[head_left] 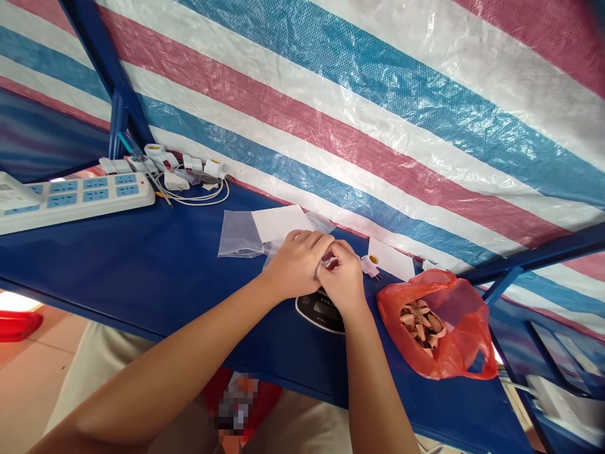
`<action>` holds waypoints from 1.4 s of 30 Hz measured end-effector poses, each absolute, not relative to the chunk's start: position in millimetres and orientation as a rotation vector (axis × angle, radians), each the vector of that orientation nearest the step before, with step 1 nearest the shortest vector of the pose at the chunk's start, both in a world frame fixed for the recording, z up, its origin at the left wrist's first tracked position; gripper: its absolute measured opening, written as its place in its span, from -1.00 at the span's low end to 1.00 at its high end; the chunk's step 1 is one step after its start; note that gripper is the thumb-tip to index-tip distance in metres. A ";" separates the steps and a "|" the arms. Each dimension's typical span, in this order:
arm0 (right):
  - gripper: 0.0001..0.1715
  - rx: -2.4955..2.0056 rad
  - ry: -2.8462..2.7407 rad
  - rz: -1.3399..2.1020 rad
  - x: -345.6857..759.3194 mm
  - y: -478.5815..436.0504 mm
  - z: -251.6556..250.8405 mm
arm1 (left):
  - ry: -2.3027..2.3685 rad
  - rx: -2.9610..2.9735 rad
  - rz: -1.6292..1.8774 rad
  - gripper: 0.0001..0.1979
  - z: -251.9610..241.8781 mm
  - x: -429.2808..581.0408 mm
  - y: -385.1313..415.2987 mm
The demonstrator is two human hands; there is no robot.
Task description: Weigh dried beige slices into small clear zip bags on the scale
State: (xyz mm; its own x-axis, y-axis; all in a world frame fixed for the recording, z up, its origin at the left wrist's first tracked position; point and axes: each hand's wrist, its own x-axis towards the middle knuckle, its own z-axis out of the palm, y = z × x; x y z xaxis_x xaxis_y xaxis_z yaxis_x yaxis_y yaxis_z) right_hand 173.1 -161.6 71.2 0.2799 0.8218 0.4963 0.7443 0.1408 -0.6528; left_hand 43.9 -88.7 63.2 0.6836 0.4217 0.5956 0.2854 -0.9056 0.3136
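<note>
- Right hand: fingers curled in tight on a crumpled bit of clear plastic; the grip is narrow.
- Left hand: bent over the same plastic, back upward; its fingertips are hidden, so whether it pinches cannot be told.
- The plastic sits between the two hands, above the scale; anything inside it is hidden.
- Judging by its thin, glossy look, it should be light, limp and rather slippery, and easily creased; a gathered edge pinched between thumb and forefinger looks the surest hold.
- The scale's dark front edge and display show below the hands, the rest covered.
- Just left lies a flat clear sleeve with white paper; right, a plug beside a card.
- Further right, a red bag gapes over brown pieces.
- The bench is blue and smooth; a power strip, chargers and cable lie far left.
- Behind, a striped tarp hangs across a blue frame.
</note>
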 end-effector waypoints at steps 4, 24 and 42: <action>-0.87 -1.594 -1.405 0.021 170.1 -162.1 69.6 | 0.572 2.668 1.154 -0.52 59.3 48.2 -87.7; -0.72 -1.516 -1.206 0.317 163.1 -157.3 67.2 | 0.554 2.736 1.388 -0.55 53.0 51.5 -83.0; -0.69 -1.401 -0.976 0.201 166.1 -160.7 69.4 | 0.635 2.724 1.356 -0.60 54.5 49.3 -81.0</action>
